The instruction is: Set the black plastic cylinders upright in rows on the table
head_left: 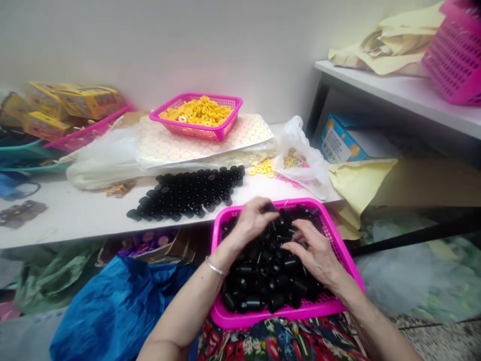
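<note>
A pink basket rests on my lap, full of small black plastic cylinders. Both hands are inside it. My left hand, a bangle on its wrist, has its fingers curled round black cylinders near the basket's far side. My right hand lies over the pile with its fingers bent onto more black cylinders. On the white table ahead, several black cylinders stand upright in tight rows.
Behind the rows, a second pink basket of yellow rings sits on a sheet of round stickers. Loose yellow rings and a plastic bag lie to the right. A blue bag is beside my left knee. A shelf stands right.
</note>
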A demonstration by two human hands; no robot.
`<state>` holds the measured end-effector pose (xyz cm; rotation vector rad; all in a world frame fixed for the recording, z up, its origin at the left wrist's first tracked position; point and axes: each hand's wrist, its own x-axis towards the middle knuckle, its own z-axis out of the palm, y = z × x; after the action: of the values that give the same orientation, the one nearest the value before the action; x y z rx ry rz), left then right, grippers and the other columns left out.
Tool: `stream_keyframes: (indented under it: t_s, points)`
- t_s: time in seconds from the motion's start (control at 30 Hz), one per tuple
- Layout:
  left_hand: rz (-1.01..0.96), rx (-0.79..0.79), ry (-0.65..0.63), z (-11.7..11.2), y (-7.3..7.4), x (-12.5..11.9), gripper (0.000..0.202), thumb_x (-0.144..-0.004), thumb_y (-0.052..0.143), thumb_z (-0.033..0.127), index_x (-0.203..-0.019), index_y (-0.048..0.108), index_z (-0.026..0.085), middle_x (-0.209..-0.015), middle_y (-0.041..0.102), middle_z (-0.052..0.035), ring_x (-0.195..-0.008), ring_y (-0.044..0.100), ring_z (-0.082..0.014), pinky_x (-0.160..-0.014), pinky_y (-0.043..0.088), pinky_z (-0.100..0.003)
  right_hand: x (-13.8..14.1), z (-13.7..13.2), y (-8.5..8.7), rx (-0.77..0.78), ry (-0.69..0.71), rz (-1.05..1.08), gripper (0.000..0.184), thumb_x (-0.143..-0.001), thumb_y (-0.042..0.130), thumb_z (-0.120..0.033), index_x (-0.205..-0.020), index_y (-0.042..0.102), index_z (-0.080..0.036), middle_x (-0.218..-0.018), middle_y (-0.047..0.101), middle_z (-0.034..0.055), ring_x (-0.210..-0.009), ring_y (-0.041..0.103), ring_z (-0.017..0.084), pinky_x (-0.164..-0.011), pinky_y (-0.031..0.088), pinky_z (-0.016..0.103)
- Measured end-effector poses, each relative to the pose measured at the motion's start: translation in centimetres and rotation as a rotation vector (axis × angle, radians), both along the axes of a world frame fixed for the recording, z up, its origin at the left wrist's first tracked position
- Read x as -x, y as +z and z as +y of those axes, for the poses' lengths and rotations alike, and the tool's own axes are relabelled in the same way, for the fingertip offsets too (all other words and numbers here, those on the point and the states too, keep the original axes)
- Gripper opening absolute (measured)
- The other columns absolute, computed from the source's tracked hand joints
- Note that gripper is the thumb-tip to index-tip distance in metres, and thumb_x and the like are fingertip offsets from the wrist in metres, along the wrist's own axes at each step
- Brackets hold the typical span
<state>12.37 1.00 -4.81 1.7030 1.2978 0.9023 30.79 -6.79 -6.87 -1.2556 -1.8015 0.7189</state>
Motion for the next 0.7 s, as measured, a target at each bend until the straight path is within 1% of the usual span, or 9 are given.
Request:
stream_keyframes:
  t_s: [0.07, 0.1, 0.23, 0.3, 0.4, 0.5, 0.57, 0.63, 0.7]
  points:
    - [0.513, -0.230, 0.109, 3.4, 0.2, 1.4, 0.016, -0.074, 0.062, 0.023, -0.087, 0.066, 0.016, -0.091, 0.062, -0.0064, -0.085, 0.056, -0.0189, -0.075, 0.044, -0.030, -0.6, 0.2, -0.2, 0.010, -0.027, -0.012, 0.027, -0.084, 0.061, -0.028, -0.108, 0.052, -0.020, -0.107, 0.056, 0.0080, -0.076, 0.058, 0.015, -0.066, 0.051, 0.029]
    - [0.593, -0.255, 0.114, 5.0, 0.2, 1.9, 0.014, -0.073, 0.060, 0.019, -0.085, 0.066, 0.016, -0.091, 0.062, -0.0080, -0.088, 0.054, -0.0214, -0.076, 0.043, -0.033, -0.9, 0.2, -0.3, 0.016, -0.040, -0.011, 0.024, -0.084, 0.060, -0.027, -0.106, 0.052, -0.020, -0.107, 0.055, 0.0078, -0.075, 0.058, 0.015, -0.065, 0.051, 0.029]
    - [0.713, -0.303, 0.032, 10.2, -0.3, 3.0, 0.015, -0.070, 0.055, 0.015, -0.081, 0.064, 0.017, -0.093, 0.061, -0.0130, -0.106, 0.042, -0.0326, -0.085, 0.034, -0.045, -2.4, -0.3, -0.9, 0.079, -0.060, -0.019, 0.019, -0.084, 0.058, -0.026, -0.102, 0.054, -0.020, -0.105, 0.055, 0.0071, -0.074, 0.056, 0.014, -0.061, 0.049, 0.027]
    - [0.805, -0.334, -0.008, 12.1, -0.9, 3.0, 0.016, -0.071, 0.052, 0.015, -0.082, 0.064, 0.017, -0.094, 0.061, -0.0148, -0.108, 0.038, -0.0345, -0.087, 0.030, -0.049, -3.0, -0.7, -0.9, 0.113, -0.075, -0.030, 0.017, -0.084, 0.057, -0.024, -0.101, 0.055, -0.020, -0.103, 0.055, 0.0064, -0.071, 0.055, 0.013, -0.059, 0.047, 0.026]
    - [0.961, -0.368, -0.031, 14.1, -1.9, 3.2, 0.017, -0.073, 0.049, 0.015, -0.083, 0.063, 0.017, -0.093, 0.061, -0.0159, -0.106, 0.037, -0.0343, -0.086, 0.026, -0.049, -3.9, -1.0, -0.9, 0.127, -0.119, -0.039, 0.014, -0.085, 0.056, -0.024, -0.098, 0.056, -0.019, -0.096, 0.056, 0.0048, -0.066, 0.054, 0.012, -0.059, 0.046, 0.026]
    - [0.983, -0.365, -0.040, 15.0, -2.2, 3.5, 0.019, -0.071, 0.048, 0.012, -0.082, 0.063, 0.016, -0.093, 0.061, -0.0167, -0.104, 0.037, -0.0345, -0.084, 0.025, -0.048, -4.3, -0.8, -0.8, 0.104, -0.124, -0.106, 0.010, -0.086, 0.054, -0.023, -0.095, 0.057, -0.020, -0.089, 0.058, 0.0037, -0.070, 0.055, 0.014, -0.064, 0.046, 0.028]
    - [0.988, -0.389, -0.036, 14.7, -1.8, 3.3, 0.021, -0.071, 0.047, 0.011, -0.085, 0.063, 0.015, -0.100, 0.059, -0.0176, -0.106, 0.037, -0.0349, -0.083, 0.026, -0.048, -4.2, -0.3, -0.6, 0.085, -0.092, -0.214, 0.007, -0.087, 0.051, -0.021, -0.091, 0.057, -0.020, -0.085, 0.059, 0.0036, -0.077, 0.055, 0.017, -0.070, 0.046, 0.031]
    - [0.979, -0.442, -0.022, 13.5, -1.1, 2.7, 0.021, -0.074, 0.048, 0.015, -0.088, 0.063, 0.015, -0.107, 0.057, -0.0174, -0.109, 0.037, -0.0349, -0.082, 0.028, -0.046, -3.7, 0.5, -0.3, 0.087, -0.055, -0.381, 0.009, -0.087, 0.048, -0.019, -0.087, 0.057, -0.020, -0.084, 0.060, 0.0042, -0.083, 0.054, 0.020, -0.075, 0.044, 0.033]
    - [0.914, -0.467, -0.053, 11.5, -0.2, 1.7, 0.020, -0.076, 0.050, 0.021, -0.088, 0.064, 0.016, -0.106, 0.058, -0.0149, -0.107, 0.039, -0.0329, -0.081, 0.031, -0.044, -3.1, 1.3, -0.1, 0.112, -0.020, -0.601, 0.012, -0.085, 0.046, -0.015, -0.085, 0.057, -0.019, -0.087, 0.060, 0.0063, -0.086, 0.053, 0.021, -0.076, 0.042, 0.034]
